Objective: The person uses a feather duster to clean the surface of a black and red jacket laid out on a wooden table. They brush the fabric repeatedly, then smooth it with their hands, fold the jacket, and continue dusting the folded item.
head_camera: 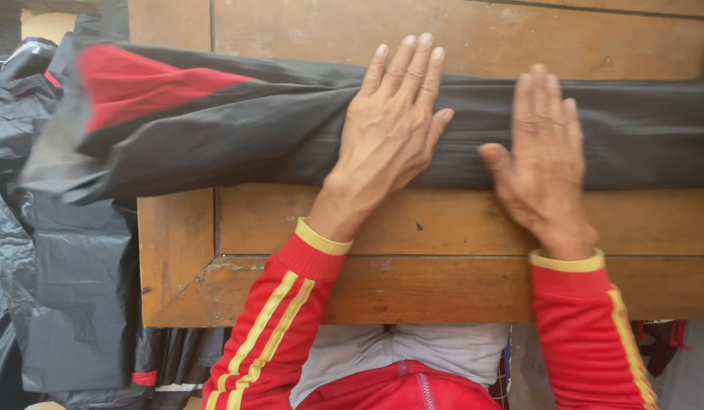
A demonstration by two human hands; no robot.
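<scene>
Head view, items listed by size. First, the wooden bench (443, 228): we note a framed top with inset panels, worn and scuffed at the near left corner. Second, a long black garment with a red patch (215, 129), folded into a narrow band lying across the bench from left to right; its left end, where the red patch shows, hangs past the bench edge and looks blurred. Third, a heap of black plastic-like material (56, 304) beside the bench on the left, reaching down toward the floor. Fourth, our two arms in red sleeves with yellow stripes and yellow cuffs. Fifth, our left hand (390, 129), laid flat on the garment, fingers straight and close together, grasping nothing. Sixth, our right hand (546, 159), also flat on the garment, just beside the left, palm down, thumb spread, holding nothing.
</scene>
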